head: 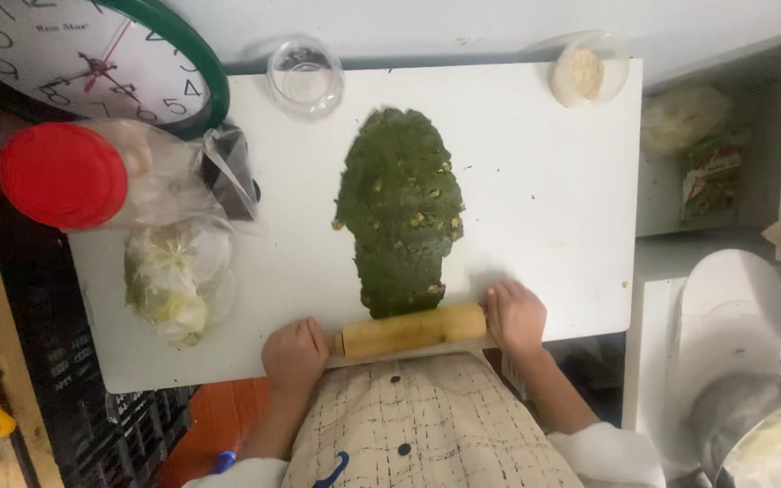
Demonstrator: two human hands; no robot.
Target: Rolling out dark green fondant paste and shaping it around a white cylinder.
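Mid-roll at lower centre of frame: left hand (295, 354) and right hand (515, 315) each clasping an end of the wooden rolling pin (411, 331), at the near edge of green dough (399, 212) flattened mid-bench (535, 181); next, likely an even push toward the frame's top.

Left hand (295, 354) low in frame, fingers curled shut, knuckles up; right hand (515, 315) set slightly farther forward, also closed, palm down; both forearms run back toward the body at bottom edge, elbows spread outward; white sleeves at the elbows; wrists roughly straight.
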